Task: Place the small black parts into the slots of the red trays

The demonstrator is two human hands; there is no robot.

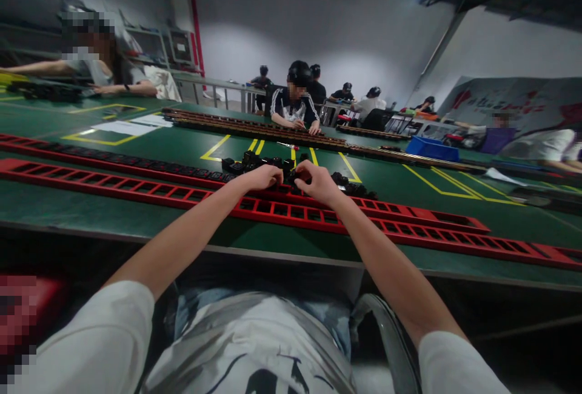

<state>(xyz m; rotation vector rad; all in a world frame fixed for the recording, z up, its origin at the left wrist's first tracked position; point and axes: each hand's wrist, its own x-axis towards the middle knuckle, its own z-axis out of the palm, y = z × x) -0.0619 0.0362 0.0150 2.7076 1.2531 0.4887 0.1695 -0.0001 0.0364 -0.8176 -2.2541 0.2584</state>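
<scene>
Two long red ladder-like frames (291, 215) lie side by side along the near part of the green table. Black parts (177, 168) fill the slots of the farther frame on its left side. My left hand (264, 177) is over that frame, fingers curled down and closed; what they grip is too small to make out. Just right of it, my right hand (316, 180) is bent with thumb and fingers drawn together at a dark piece I cannot identify. A loose heap of black parts (254, 160) lies right behind both hands.
Yellow tape (213, 148) marks the green tabletop (382, 170). Long brown rails (254, 130) cross the table farther back, near a co-worker (295, 100). A blue bin (431, 148) stands to the right, white papers (120, 127) lie left, and another person (109, 66) works at the far left.
</scene>
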